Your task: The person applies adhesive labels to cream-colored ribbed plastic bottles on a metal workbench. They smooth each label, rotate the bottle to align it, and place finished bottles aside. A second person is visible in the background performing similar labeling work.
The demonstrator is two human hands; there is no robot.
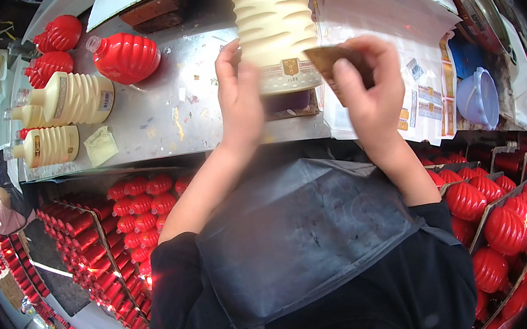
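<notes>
In front of me a large cream bottle [276, 30] with wavy ridges and a gold label stands upright on a low brown block [299, 105]. Its top runs out of the picture. My left hand [240, 105] is closed against the bottle's lower left side, fingertips partly behind it. Slightly blurred, my right hand [374, 83] pinches a flat brown scraper-like piece [323, 60] between thumb and fingers. One corner of that piece is at the bottle's lower right side; whether it touches cannot be made out.
Red ridged bottles [128, 58] and cream bottles [52, 146] lie at the left of the metal table [201, 132]. Label sheets [422, 104] and a pale blue bucket [478, 99] are at the right. Crates of red bottles [505, 228] stand below. A person [9, 210] is far left.
</notes>
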